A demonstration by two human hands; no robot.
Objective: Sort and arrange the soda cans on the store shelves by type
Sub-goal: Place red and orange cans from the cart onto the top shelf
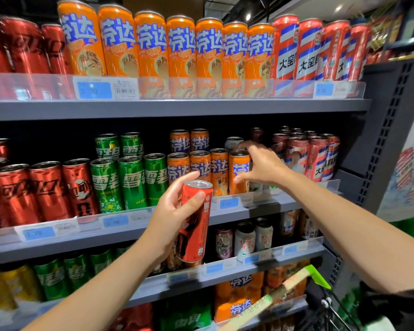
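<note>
My left hand (171,209) grips a slim red cola can (196,225) in front of the middle shelf (129,235), tilted slightly. My right hand (261,163) reaches onto that shelf, its thumb and fingers spread around the rightmost orange soda can (237,168) of the front row. On this shelf stand red cola cans (48,189) at the left, green lemon-lime cans (129,180) in the middle, orange cans (198,163), then red-white-blue striped cans (316,156) at the right. A white can (232,142) stands behind my right hand.
The top shelf (177,108) carries red cans, tall orange cans (182,48) and striped cans (308,48). Lower shelves hold mixed small cans (244,237), green and yellow cans and orange multipacks (239,302). A shopping cart handle (296,280) sits at the bottom right. A dark shelf upright (390,130) stands at the right.
</note>
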